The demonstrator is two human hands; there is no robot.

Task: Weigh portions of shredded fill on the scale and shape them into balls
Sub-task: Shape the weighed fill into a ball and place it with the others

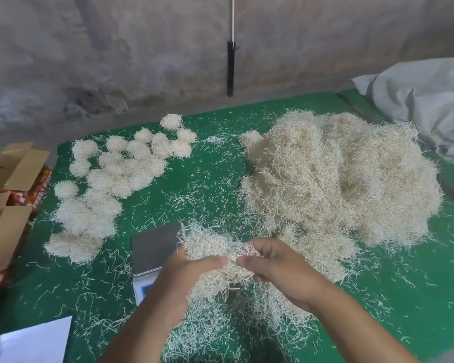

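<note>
Low in the foreground, left hand [180, 268] and right hand [278, 265], thumbs almost meeting, fingers [257, 244] curled into a clump of shredded fill [215, 247] held just above the counter [207, 179]. Beneath the wrists, a loose drift of strands [236, 318] spread over the green cover. Just left of the clump, a scale [154, 248] with a grey platter, its display mostly hidden behind the left forearm, reading not legible. At bottom left, a pale flat sheet [37, 341], possibly paper. Further back on the right, the large heap of fill [344, 176]. Further back on the left, finished balls [110, 176] packed close together. Off the left edge, open cardboard boxes [8, 184]. At far right, a white sack [425, 93] against the grey wall [142, 48].
</note>
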